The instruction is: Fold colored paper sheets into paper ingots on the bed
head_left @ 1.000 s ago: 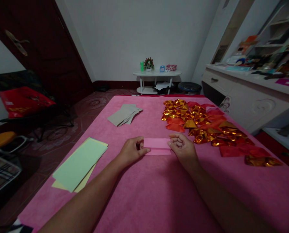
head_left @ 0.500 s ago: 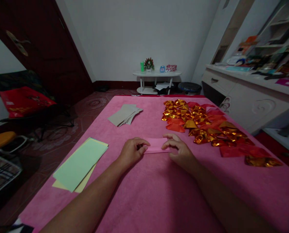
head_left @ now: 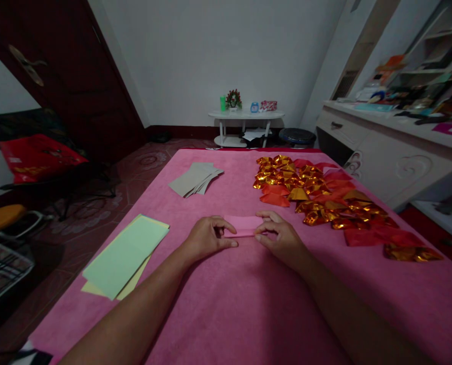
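Observation:
A narrow folded strip of pink paper [head_left: 242, 226] lies on the pink cloth-covered table [head_left: 249, 304] in front of me. My left hand [head_left: 206, 237] pinches its left end, fingers curled over the edge. At the strip's right end my right hand [head_left: 281, 237] grips it between thumb and fingers. Both hands rest low on the cloth, close together.
A stack of pale green and yellow paper sheets [head_left: 125, 256] lies at the left. Grey sheets [head_left: 194, 179] fan out further back. A heap of folded gold and red foil pieces [head_left: 325, 203] fills the right side. A white cabinet [head_left: 385, 152] stands to the right.
The pink paper has been folded narrower. My hands have drawn closer together along it, and my right hand changed from a loose fist to a pinch on its right end.

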The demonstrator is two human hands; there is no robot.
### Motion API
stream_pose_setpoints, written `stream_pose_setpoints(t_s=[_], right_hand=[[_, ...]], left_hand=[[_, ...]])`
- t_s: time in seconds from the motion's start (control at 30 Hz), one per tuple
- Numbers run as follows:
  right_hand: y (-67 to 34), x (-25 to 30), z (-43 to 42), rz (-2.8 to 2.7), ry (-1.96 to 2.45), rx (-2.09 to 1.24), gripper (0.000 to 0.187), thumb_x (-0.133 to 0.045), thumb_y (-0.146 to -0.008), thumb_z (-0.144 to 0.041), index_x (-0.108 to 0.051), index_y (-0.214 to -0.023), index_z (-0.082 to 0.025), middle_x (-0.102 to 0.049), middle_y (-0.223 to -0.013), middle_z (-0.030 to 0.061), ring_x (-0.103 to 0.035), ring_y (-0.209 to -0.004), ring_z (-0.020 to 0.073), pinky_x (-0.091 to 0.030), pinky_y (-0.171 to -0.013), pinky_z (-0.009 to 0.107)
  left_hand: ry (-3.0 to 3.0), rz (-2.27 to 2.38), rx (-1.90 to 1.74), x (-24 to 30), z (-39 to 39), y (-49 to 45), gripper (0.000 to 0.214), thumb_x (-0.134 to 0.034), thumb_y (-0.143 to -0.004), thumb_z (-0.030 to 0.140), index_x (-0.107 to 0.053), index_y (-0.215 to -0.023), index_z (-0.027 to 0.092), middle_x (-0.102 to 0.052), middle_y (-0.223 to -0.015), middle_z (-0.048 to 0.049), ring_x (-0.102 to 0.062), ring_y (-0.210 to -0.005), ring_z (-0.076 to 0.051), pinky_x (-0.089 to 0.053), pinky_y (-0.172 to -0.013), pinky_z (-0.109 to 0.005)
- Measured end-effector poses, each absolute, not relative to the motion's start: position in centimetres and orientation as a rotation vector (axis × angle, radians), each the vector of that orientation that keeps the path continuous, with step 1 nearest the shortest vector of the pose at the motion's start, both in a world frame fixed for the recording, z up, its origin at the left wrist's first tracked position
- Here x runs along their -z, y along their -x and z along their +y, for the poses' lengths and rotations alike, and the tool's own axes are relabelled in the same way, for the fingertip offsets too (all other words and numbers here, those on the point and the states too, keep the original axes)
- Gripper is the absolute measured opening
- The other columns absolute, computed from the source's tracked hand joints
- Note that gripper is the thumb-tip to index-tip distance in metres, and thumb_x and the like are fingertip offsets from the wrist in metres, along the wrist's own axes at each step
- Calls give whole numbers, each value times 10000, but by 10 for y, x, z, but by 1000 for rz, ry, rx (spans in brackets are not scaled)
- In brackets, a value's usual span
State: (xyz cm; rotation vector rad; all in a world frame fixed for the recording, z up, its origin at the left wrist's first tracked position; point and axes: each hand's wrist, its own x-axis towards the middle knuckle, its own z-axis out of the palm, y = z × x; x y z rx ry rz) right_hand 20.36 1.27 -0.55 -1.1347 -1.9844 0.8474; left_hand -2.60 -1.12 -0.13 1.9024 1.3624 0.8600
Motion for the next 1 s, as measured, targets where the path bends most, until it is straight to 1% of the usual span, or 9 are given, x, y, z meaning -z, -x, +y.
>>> stream_pose_setpoints(t_s=[0.1,0.33,0.47,0.6,0.87,1.0], right_hand=[[-204,6,13,-1969,1138,-872,130,-594,-724,-161,-719,-713,-195,-543,-1167,100,-539,-1113,229,-457,-908,352],[-204,7,15,-1983,1144,-862,108,-612,-694,-171,-718,-678,-182,-555,-1156,112,-564,-1064,236,-452,-899,349],[-205,8,16,-1986,1174,-816,99,-615,-693,-180,-712,-679,-194,-572,-1135,97,-566,-1062,232,-451,-893,344],[-206,6,17,-1951,1219,-781,113,-595,-716,-209,-701,-682,-191,-598,-1074,95,-593,-1000,223,-468,-850,333],[-205,5,16,-1888,1240,-776,112,-595,-725,-237,-677,-661,-192,-603,-1019,88,-607,-931,217,-489,-781,330],[-204,5,16,-1824,1173,-827,82,-640,-708,-264,-671,-678,-194,-593,-1045,86,-588,-991,229,-485,-810,334]], left_hand=[[-1915,1343,-858,4,-10,27,260,-771,-645,337,-736,-856,188,-571,-712,-4,-498,-611,-105,-370,-551,-209],[-1900,1323,-860,6,-10,27,176,-725,-702,263,-738,-855,178,-562,-714,-3,-506,-624,-104,-367,-559,-211],[-1909,1329,-879,6,-9,27,149,-682,-747,279,-742,-828,169,-592,-717,-19,-520,-645,-117,-369,-568,-221],[-1939,1345,-874,4,-9,25,203,-608,-813,318,-734,-761,167,-609,-691,-24,-528,-648,-124,-374,-593,-231],[-1909,1415,-908,4,-10,22,167,-609,-807,270,-697,-721,157,-631,-704,-21,-557,-647,-126,-389,-607,-233],[-1894,1382,-1002,2,-11,21,122,-639,-787,240,-704,-734,151,-615,-703,-26,-547,-646,-127,-396,-605,-235]])
